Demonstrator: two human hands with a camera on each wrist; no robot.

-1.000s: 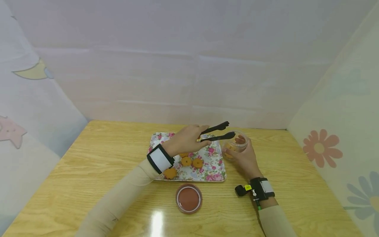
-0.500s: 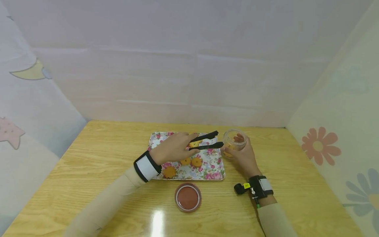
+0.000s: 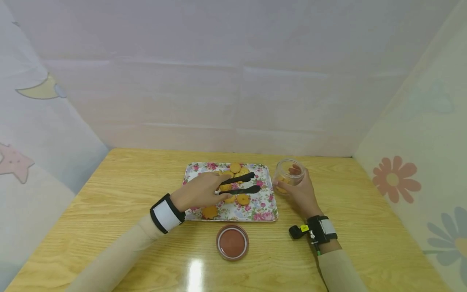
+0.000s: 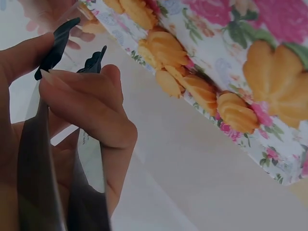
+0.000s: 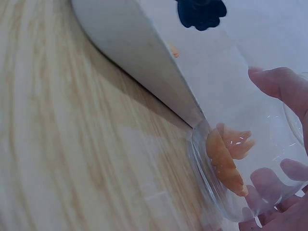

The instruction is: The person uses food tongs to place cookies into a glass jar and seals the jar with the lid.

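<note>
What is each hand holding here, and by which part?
The left hand grips the black tongs by their handle end. The right hand holds the clear jar round its side wall.

Cookies [image 3: 242, 199] on tray [image 3: 268, 211] (jar [image 3: 289, 175] right, lid [image 3: 232, 242] before).

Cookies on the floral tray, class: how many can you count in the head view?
6 orange flower-shaped cookies on the floral tray: one at the far rim, one beside it, two by the black tongs, one mid-tray, one near the front. The left hand may hide more.
</note>
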